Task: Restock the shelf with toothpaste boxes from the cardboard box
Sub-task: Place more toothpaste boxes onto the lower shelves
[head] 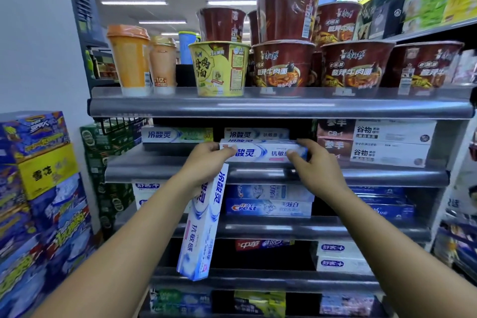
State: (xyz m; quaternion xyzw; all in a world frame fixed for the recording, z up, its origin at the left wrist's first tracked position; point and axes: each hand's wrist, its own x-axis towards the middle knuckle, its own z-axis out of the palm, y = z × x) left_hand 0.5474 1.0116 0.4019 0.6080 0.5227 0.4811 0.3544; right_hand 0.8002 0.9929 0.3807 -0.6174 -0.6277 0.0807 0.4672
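risk first: the left hand [206,160] is doing two jobs at once. it is clamping the upper end of a spare box [204,224] of toothpaste against the palm while its fingertips are steadying the left end of the front box [263,153]. the spare box is hanging nearly vertical, most of its length dangling below the hand in front of the lower shelves, so any loosening of the fingers to nudge the front box is likely letting it slide out and drop; judgement, not observed. second risk: the front box is lying level along the shelf lip [258,175], and pushing it back unevenly is likely skewing it or shoving the stacked boxes [255,134] sitting just behind it. the right hand [315,162] is pinching the right end of the front box, thumb on the face, fingers curling over the top edge. so the front box is spanning between the two hands, gripped at both ends, middle bare and label facing out; the spare box is sitting under the left palm only, held at one end. a green-striped box [175,135] is resting to the left on the same shelf, apart from the hands. the cardboard box is not showing in view. noodle cups [284,67] are standing on the shelf above, well apart from the hands.
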